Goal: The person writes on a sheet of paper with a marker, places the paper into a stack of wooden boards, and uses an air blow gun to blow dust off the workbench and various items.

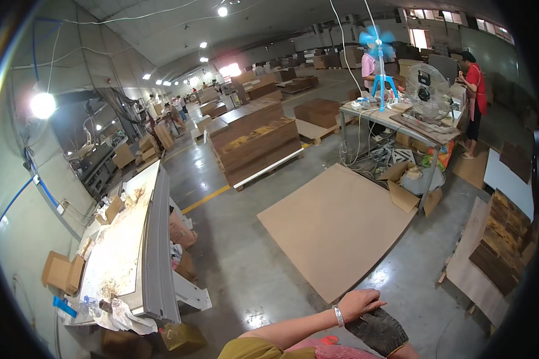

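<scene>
My left hand (pixel 362 304), bare and with a silver bracelet at the wrist, reaches in from the lower edge. Its fingers are bent and meet the upper edge of a dark work glove (pixel 380 331). That glove covers my right hand (pixel 374 335), which lies just below and partly behind the left one. Bare forearm shows past the glove's cuff. The fingers of the right hand cannot be made out. Beyond both hands a large brown board (pixel 341 230) lies flat on the floor.
At left stands a long workbench (pixel 123 254) with cardboard boxes and plastic bags. A stack of brown panels (pixel 254 143) sits ahead. A cluttered table (pixel 401 122) carries fans, with a person in red (pixel 476 90) beside it. More boards (pixel 500 239) lie at right.
</scene>
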Action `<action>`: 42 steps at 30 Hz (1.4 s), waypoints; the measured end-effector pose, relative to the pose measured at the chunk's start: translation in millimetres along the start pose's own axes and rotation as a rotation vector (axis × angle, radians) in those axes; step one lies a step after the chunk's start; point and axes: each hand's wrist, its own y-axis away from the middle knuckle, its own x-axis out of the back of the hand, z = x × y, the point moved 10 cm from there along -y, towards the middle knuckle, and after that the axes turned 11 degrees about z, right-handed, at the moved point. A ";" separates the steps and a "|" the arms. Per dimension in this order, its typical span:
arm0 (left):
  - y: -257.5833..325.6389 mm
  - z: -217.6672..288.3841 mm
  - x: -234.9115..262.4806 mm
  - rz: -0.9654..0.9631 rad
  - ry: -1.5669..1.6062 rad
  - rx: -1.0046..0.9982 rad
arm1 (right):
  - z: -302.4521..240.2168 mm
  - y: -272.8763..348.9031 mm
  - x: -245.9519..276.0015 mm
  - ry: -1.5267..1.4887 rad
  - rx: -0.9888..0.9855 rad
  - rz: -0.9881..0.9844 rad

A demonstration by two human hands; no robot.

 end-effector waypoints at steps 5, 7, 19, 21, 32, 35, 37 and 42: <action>-7.8 -5.1 12.3 0.096 0.079 0.015 | 3.1 0.6 -3.2 -0.019 -0.009 0.048; -20.5 -3.2 11.5 0.073 0.173 0.023 | 1.9 4.7 9.1 -0.041 0.006 0.117; -68.6 111.2 -108.5 -0.456 0.738 -0.308 | -44.5 149.7 70.8 -0.856 0.000 0.805; -15.1 187.8 -130.7 -0.668 0.756 -0.632 | 9.8 187.1 95.6 -0.985 0.192 0.891; 191.2 463.0 -149.9 -0.616 1.079 -1.631 | 4.0 445.8 104.6 -0.621 0.462 1.234; 221.2 523.5 -156.0 -0.521 1.032 -1.772 | -11.1 513.7 114.6 -0.595 0.466 1.304; 235.3 555.8 -163.3 -0.562 0.975 -1.788 | -26.9 549.9 120.2 -0.522 0.508 1.304; 258.8 631.3 -200.9 -0.721 1.136 -1.783 | 27.2 612.7 181.7 -0.722 0.631 1.138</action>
